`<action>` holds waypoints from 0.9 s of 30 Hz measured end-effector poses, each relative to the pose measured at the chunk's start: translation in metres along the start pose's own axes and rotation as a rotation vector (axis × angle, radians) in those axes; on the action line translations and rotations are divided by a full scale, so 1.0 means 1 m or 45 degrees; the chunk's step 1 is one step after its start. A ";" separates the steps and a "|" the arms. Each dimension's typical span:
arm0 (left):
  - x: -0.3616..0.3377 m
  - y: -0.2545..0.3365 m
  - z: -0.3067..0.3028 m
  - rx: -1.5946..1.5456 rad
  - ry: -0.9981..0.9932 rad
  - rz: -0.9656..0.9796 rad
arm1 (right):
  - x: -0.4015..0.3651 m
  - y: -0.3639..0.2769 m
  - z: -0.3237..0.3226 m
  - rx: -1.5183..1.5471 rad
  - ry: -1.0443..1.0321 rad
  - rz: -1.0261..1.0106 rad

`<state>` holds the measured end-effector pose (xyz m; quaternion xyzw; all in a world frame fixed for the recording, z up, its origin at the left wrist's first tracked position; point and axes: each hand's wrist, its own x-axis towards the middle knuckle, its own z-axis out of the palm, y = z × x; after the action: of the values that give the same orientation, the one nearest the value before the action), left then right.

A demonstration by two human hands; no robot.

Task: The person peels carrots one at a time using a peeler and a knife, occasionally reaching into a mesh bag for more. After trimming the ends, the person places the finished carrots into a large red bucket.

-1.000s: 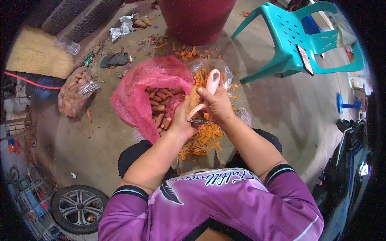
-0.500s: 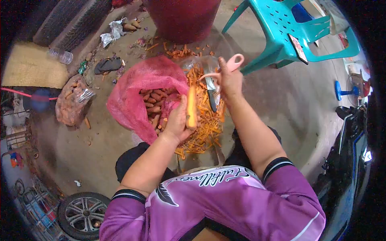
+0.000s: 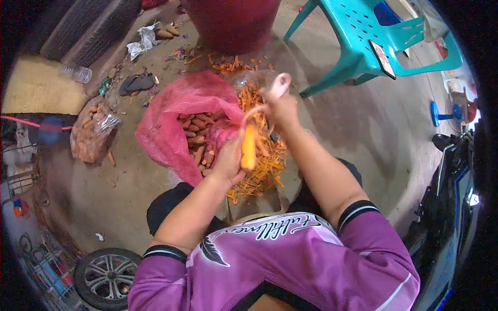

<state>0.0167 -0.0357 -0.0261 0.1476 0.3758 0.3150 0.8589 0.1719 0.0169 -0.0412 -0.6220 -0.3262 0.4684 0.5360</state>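
My left hand (image 3: 228, 160) grips an orange, partly peeled carrot (image 3: 249, 145), held upright over a heap of orange peelings (image 3: 262, 173) on the floor. My right hand (image 3: 280, 109) holds a pink-handled peeler (image 3: 280, 85), its blade at the carrot's top end. Just left of my hands gapes a pink mesh sack (image 3: 171, 129) filled with unpeeled carrots (image 3: 197, 137). Behind the peeler lies a clear plastic bag (image 3: 249, 80) with more peelings.
A big red tub (image 3: 233, 23) stands at the far side, a teal plastic chair (image 3: 373, 46) with a phone (image 3: 382, 59) on it to the right. A clear bag of carrots (image 3: 91, 132), a sandal (image 3: 136, 83), a wheel (image 3: 104, 277) and a motorbike (image 3: 451, 207) surround me.
My right hand, which swung the peeler up and away to the right half a second ago, has come back to the carrot's top. The left hand keeps the carrot upright.
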 end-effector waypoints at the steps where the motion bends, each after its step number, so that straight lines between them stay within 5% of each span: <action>1: -0.003 -0.003 -0.001 -0.042 -0.063 -0.077 | 0.017 0.001 -0.010 0.017 0.152 -0.012; 3: -0.007 0.002 0.003 -0.018 -0.076 -0.104 | 0.025 -0.004 -0.014 0.536 0.356 0.094; 10: 0.004 0.014 -0.019 -0.182 -0.029 -0.110 | -0.051 -0.025 0.024 0.078 -0.379 0.327; 11: 0.003 0.011 -0.001 -0.168 0.291 -0.071 | -0.056 -0.025 0.025 0.068 -0.413 0.323; 18: 0.001 0.012 -0.007 -0.090 0.143 -0.012 | -0.053 -0.023 0.027 0.122 -0.498 0.417; 20: 0.010 0.005 -0.043 0.038 -0.030 -0.024 | -0.043 -0.025 0.023 0.134 -0.225 0.363; 22: -0.006 0.006 -0.011 -0.069 0.001 -0.180 | -0.013 -0.016 0.007 0.025 0.058 0.354; 24: -0.012 0.007 0.000 -0.175 0.000 -0.253 | 0.011 -0.014 -0.005 0.328 0.377 0.162; 27: -0.006 0.009 -0.003 -0.241 -0.026 -0.191 | 0.002 -0.022 -0.007 0.277 0.188 0.210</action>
<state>0.0080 -0.0325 -0.0203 0.0405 0.3457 0.2825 0.8939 0.1818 0.0211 -0.0202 -0.6177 -0.1811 0.4963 0.5824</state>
